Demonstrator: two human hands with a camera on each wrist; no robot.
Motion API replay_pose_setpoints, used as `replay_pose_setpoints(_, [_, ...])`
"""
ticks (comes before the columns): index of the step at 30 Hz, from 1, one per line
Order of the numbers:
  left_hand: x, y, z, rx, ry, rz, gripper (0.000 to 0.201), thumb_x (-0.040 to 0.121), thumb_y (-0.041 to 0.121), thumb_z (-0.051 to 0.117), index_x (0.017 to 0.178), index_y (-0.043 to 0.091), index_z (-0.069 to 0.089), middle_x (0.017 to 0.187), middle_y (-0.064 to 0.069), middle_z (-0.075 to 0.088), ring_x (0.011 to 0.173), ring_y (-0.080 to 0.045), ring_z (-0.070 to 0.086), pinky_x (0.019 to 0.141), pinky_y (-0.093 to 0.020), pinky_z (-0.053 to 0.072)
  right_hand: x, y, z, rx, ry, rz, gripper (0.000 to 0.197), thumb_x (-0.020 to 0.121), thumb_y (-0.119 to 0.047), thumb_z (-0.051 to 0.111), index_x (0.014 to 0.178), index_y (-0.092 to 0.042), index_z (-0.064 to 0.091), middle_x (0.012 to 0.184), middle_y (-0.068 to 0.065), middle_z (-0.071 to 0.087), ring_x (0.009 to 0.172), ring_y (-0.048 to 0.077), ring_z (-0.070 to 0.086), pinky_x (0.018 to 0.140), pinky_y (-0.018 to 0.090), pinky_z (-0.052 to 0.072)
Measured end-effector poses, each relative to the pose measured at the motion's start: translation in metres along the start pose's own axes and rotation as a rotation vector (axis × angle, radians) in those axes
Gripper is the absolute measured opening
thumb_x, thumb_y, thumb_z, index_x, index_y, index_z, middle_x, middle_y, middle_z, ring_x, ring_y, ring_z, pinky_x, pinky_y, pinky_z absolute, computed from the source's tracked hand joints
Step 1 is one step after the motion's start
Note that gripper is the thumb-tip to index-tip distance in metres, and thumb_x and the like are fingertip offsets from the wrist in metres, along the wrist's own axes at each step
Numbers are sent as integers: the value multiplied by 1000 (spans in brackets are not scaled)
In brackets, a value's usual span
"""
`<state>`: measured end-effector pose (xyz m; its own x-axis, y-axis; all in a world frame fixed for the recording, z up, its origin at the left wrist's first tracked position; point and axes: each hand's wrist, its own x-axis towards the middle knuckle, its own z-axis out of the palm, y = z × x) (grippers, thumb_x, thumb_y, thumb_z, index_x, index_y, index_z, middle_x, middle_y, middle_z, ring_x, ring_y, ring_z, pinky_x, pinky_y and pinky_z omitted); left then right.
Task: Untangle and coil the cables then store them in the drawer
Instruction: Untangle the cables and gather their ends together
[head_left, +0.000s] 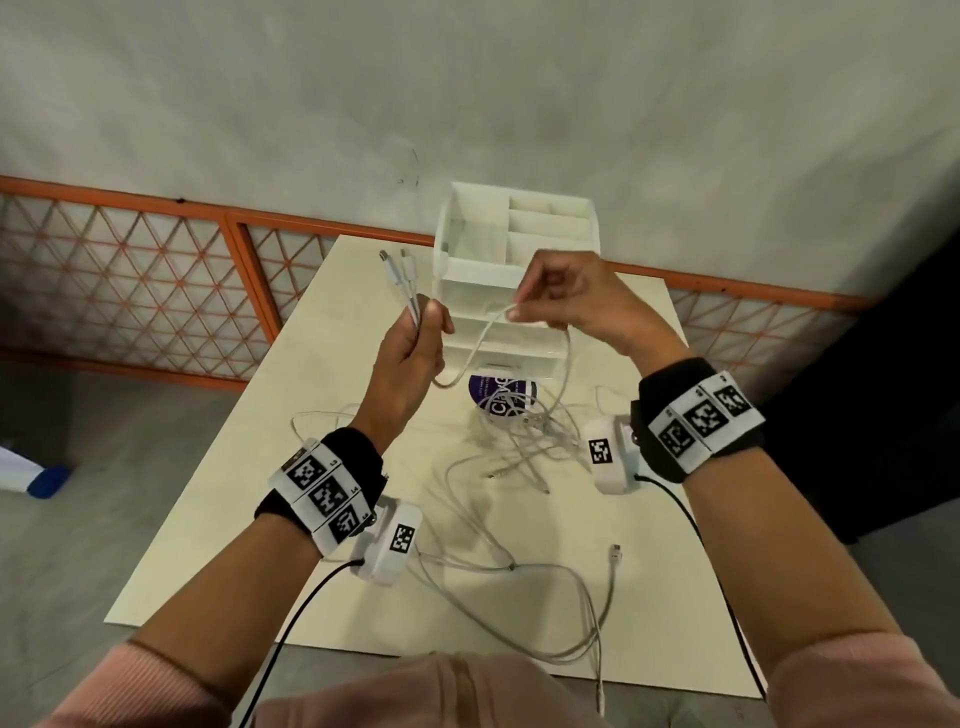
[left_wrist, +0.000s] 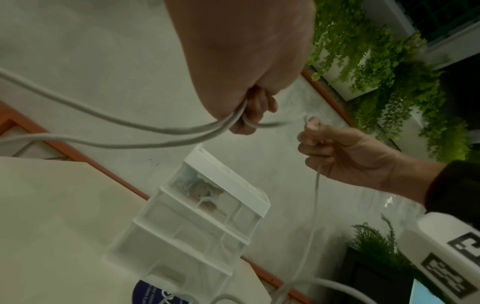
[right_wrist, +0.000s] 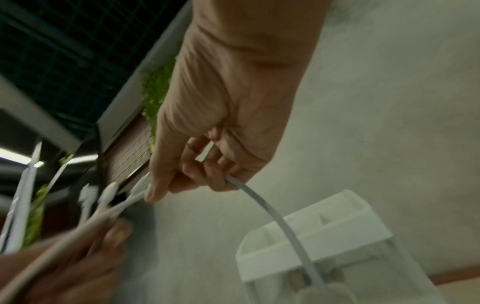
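My left hand (head_left: 415, 338) is raised over the table and grips a white cable just below its connector ends (head_left: 399, 266), which stick up out of the fist. My right hand (head_left: 558, 296) pinches the same cable (head_left: 475, 345) a short way along, and the strand sags in a loop between the two hands. In the left wrist view the cable (left_wrist: 166, 131) runs out of my left fist toward my right hand (left_wrist: 342, 152). A tangle of white cables (head_left: 524, 441) lies on the table below. The clear drawer unit (head_left: 506, 280) with a white top tray stands behind my hands.
A purple round label (head_left: 501, 389) lies in front of the drawer unit. More cable loops (head_left: 561, 597) trail to the near edge of the pale table (head_left: 218, 519). An orange lattice fence (head_left: 156, 280) runs behind, and a blue and white object (head_left: 31, 475) lies on the floor to the left.
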<state>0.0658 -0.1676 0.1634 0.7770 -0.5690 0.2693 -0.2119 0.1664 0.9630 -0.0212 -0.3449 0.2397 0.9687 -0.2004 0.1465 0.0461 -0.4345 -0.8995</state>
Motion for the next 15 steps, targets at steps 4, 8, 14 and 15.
replay_pose_setpoints(4, [-10,2,-2,67,-55,-94,19,90,27,61,80,11,60,57,-9,22,41,-10,22,37,-18,22,-2,5,28,-120,-80,51,16,72,-9,80,73,-10,64,71,1,64,61,4,56,60,16,45])
replay_pose_setpoints(8, [-13,0,-12,42,-107,-191,25,84,20,70,79,-4,65,59,-9,18,46,-13,17,42,-23,17,-2,21,31,-81,-67,90,16,73,-9,78,74,-13,63,74,6,63,61,8,55,57,17,45])
replay_pose_setpoints(14, [-2,21,-24,-16,58,-42,17,90,16,62,77,4,60,44,14,27,38,-6,19,38,-20,17,-26,109,44,-235,-231,298,19,92,-22,58,95,-3,59,80,5,62,75,14,58,74,26,46])
replay_pose_setpoints(15, [2,23,-30,-30,98,-30,18,90,17,63,80,2,60,44,14,27,38,-6,20,38,-21,17,-34,127,46,-265,-237,339,19,93,-20,57,93,-1,59,83,5,63,80,16,59,79,31,45])
